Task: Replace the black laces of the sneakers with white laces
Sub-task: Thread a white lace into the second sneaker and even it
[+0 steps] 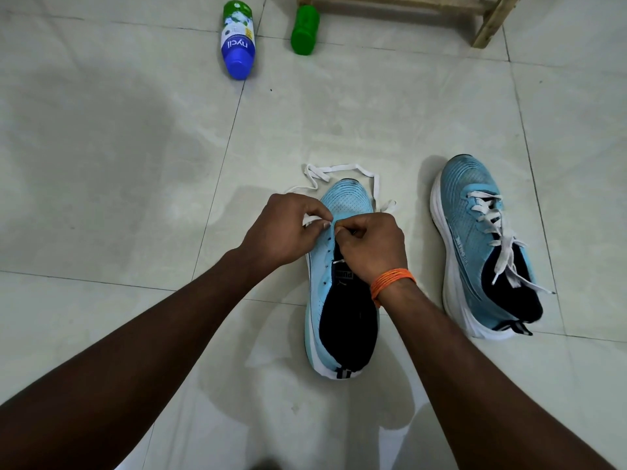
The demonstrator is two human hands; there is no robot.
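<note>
Left hand (285,228), right hand (369,247) apparently pinching white lace (339,168), blocking near sneaker (349,201) eyelets, blue bottle (238,39) beyond

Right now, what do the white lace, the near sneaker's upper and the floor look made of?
White lace: flat woven fabric, likely cotton or polyester, matte; it lies limp as a ribbon.
Sneaker upper: light-blue knit mesh, matte; fine holes and ribs show at the toe.
Floor: glazed tile, probably ceramic, glossy; grout lines and soft reflections.
</note>
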